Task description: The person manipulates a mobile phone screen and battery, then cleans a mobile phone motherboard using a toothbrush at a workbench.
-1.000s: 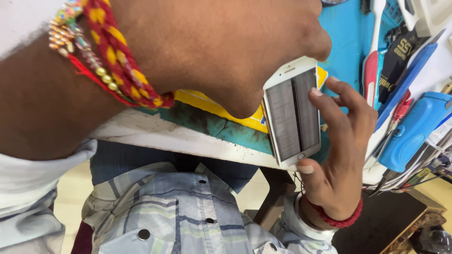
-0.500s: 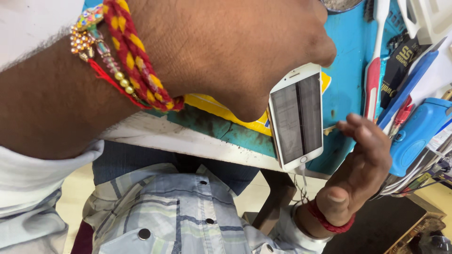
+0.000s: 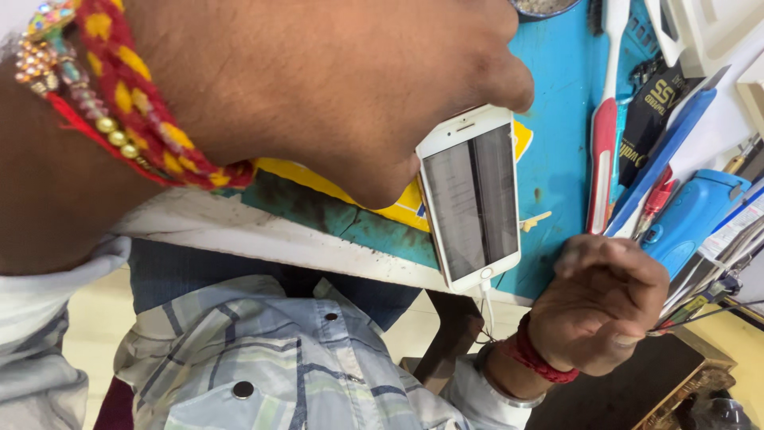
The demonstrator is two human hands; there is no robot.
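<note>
While the left hand [image 3: 334, 87] grips the top edge of a white rectangular smartphone with a streaked grey screen [image 3: 471, 199], the phone stands tilted above the blue-topped table [image 3: 561, 119], a thin white cable [image 3: 487, 306] hanging from its lower end. Just beside it, the right hand [image 3: 605, 306] is curled into a loose fist holding nothing, near a red-and-white toothbrush [image 3: 605, 151] and a blue plastic tool [image 3: 692, 215]

My blue worktop [image 3: 565, 103] with its white edge fills twelve to three o'clock; pale cream floor [image 3: 87, 334] shows at seven o'clock.
</note>
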